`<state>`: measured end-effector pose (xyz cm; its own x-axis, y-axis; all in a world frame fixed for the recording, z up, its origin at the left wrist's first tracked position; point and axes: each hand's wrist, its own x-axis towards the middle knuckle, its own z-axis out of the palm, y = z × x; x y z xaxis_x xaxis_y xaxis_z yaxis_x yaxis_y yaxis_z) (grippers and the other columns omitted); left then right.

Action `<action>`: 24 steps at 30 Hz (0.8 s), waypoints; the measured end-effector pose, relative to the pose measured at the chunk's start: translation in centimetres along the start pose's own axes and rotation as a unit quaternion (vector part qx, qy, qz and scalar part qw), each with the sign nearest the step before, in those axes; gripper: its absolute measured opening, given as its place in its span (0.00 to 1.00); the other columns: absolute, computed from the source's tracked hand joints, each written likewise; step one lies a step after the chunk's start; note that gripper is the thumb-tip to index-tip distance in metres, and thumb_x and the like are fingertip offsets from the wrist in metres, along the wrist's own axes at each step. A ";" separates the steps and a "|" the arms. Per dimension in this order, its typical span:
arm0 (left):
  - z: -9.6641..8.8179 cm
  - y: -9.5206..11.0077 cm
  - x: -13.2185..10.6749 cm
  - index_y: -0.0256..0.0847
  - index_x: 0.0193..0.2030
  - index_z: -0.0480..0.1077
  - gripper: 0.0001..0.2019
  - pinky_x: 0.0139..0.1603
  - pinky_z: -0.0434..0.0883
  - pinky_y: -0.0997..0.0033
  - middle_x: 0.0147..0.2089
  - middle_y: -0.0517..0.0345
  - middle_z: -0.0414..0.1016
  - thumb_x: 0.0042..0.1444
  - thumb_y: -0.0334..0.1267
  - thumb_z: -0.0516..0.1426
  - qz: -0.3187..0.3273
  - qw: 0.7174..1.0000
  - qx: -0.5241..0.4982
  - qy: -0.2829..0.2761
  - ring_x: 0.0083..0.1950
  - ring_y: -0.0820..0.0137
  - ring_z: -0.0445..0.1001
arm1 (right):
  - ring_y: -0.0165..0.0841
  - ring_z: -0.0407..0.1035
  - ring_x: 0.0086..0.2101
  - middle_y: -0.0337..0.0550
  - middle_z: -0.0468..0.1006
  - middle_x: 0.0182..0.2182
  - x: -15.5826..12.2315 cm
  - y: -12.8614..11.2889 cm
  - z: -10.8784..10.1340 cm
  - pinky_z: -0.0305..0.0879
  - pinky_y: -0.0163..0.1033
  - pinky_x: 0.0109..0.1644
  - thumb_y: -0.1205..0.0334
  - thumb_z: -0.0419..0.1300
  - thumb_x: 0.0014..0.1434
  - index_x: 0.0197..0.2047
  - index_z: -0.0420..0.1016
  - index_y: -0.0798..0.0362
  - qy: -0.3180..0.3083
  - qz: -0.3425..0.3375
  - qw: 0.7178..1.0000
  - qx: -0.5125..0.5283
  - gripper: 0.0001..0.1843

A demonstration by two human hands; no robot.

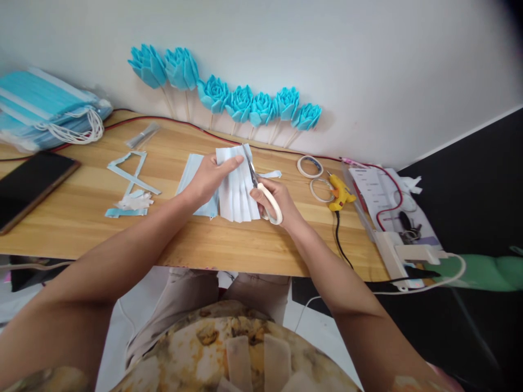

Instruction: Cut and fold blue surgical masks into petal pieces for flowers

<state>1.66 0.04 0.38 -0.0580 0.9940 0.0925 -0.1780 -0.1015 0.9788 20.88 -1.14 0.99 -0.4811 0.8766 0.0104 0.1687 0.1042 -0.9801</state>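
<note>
Between the thumb and fingers of my left hand [208, 179] is a pleated face mask [237, 190], pale side up, its ear loops not visible. My right hand [278, 201] grips white-handled scissors [272, 204], whose blades lie along the mask's right edge near its top. Under my left hand, another light blue mask piece [190, 171] rests on the table. A thin cut strip [270, 174] lies just right of the blades.
Several blue fabric flowers [241, 103] on sticks lean on the wall. Masks [44, 103] are stacked left, above a phone [35, 185]. Cut strips [133, 174] lie nearby. Tape rolls [309, 166], a yellow glue gun [341, 192] and a power strip [394, 258] are at right.
</note>
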 end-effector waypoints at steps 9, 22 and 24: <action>0.3 0.3 -0.2 0.36 0.30 0.75 0.17 0.32 0.73 0.70 0.30 0.55 0.79 0.47 0.48 0.71 -0.012 1.000 -0.009 -0.016 0.31 0.67 0.77 | 0.29 0.65 0.27 0.35 0.70 0.25 0.2 -0.4 -0.1 0.64 0.36 0.30 0.33 0.69 0.51 0.33 0.70 0.51 -0.015 -0.028 0.999 0.018 0.28; 0.7 0.4 -0.5 0.37 0.28 0.73 0.16 0.30 0.71 0.70 0.28 0.57 0.76 0.46 0.46 0.71 -0.028 0.999 -0.017 -0.022 0.28 0.70 0.73 | 0.28 0.60 0.24 0.34 0.67 0.23 0.2 0.1 -0.2 0.59 0.36 0.29 0.31 0.68 0.51 0.32 0.69 0.51 0.010 -0.017 1.000 -0.009 0.30; 0.7 0.4 -0.4 0.37 0.27 0.72 0.16 0.30 0.70 0.71 0.27 0.58 0.76 0.46 0.46 0.71 -0.027 0.999 -0.019 -0.025 0.28 0.70 0.73 | 0.28 0.58 0.26 0.34 0.65 0.25 0.2 0.0 -0.1 0.56 0.35 0.30 0.32 0.67 0.52 0.32 0.68 0.51 0.016 -0.042 0.999 -0.016 0.29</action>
<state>2.28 -0.41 0.84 0.0020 0.9987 0.0502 -0.2170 -0.0486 0.9750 20.83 -0.88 1.04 -0.4678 0.8784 0.0984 0.1568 0.1920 -0.9688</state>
